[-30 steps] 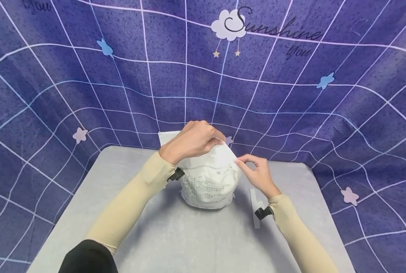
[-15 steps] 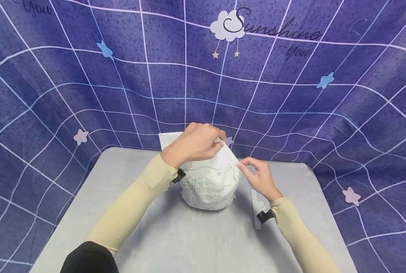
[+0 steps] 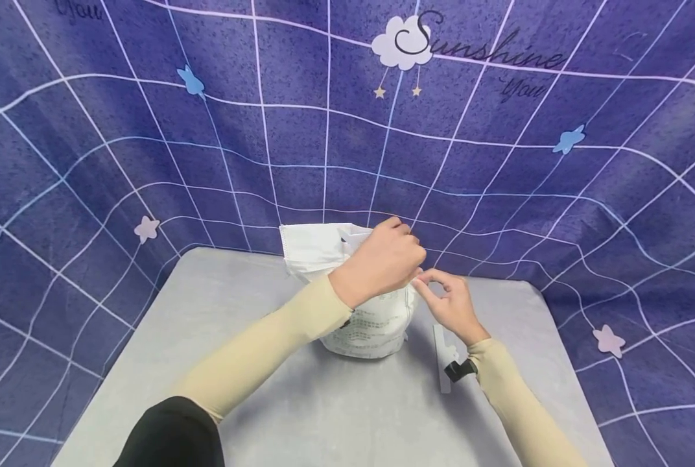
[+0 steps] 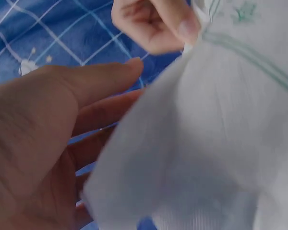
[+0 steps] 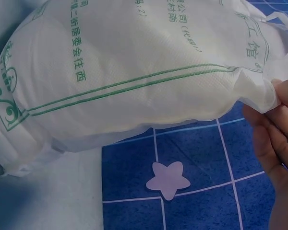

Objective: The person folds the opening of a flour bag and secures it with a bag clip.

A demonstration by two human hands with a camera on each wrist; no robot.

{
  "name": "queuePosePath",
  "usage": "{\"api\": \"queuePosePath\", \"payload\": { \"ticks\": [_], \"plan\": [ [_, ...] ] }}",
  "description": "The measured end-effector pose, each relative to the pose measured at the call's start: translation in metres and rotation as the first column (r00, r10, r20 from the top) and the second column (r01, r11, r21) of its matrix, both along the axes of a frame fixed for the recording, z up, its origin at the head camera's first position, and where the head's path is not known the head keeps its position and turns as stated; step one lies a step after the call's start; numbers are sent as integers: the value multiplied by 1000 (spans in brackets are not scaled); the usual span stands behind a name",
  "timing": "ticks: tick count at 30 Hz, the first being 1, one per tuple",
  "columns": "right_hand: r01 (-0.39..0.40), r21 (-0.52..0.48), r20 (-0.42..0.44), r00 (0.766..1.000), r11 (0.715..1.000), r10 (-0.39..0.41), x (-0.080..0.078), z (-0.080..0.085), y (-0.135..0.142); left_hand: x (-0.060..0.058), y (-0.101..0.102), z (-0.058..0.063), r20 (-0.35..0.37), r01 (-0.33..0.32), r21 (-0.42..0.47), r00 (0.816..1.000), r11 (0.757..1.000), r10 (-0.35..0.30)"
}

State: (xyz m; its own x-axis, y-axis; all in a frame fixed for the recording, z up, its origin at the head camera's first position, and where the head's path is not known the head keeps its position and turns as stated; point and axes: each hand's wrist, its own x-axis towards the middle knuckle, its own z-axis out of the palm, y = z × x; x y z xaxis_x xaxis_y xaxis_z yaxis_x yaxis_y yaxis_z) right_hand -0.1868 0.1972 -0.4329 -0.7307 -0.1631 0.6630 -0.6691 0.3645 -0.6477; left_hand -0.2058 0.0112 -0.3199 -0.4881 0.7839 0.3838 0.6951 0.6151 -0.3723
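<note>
A white woven plastic bag (image 3: pixel 367 334) with printed text stands full and upright on the table, its upper part loose and mouth flaring to the left. My right hand (image 3: pixel 455 308) pinches the bag's right upper edge between thumb and fingers, as the right wrist view also shows. The left hand (image 3: pixel 382 259) is across the bag's top, close to the right hand. In the left wrist view, its thumb is apart from the plastic and its fingers (image 4: pixel 103 115) reach loosely behind the bag's free edge. Green lines and lettering mark the bag's side (image 5: pixel 134 72).
On the grey table (image 3: pixel 231 305), right of the bag, lies a flat white strip (image 3: pixel 443 363) with a small shaped part at its side, partly hidden by the right wrist's black strap. A purple-blue gridded curtain (image 3: pixel 301 149) surrounds the table's back and sides.
The left hand has left the bag's top edge and moved right and slightly down toward the right hand, exposing the bag's mouth. The right hand keeps its pinch on the edge.
</note>
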Motion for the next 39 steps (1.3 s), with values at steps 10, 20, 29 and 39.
{"api": "queuePosePath", "payload": {
  "ticks": [10, 20, 29, 39],
  "plan": [
    [-10, 14, -18, 1000, 1000, 10, 0, 0, 1, -5, 10, -18, 18, -26, -95, 999, 995, 28],
    [-34, 4, -26, 999, 999, 34, 0, 2, 1, -18, -10, -9, 121, 5, -59, 993, 998, 2],
    [-42, -2, -36, 999, 999, 42, 1, 2, 2, -24, -25, 2, 207, -1, -9, 978, 1000, 3],
    [-38, -3, -21, 999, 999, 38, 2, 2, 4, -35, -55, 16, 233, 5, 75, 972, 997, -23]
  ]
}}
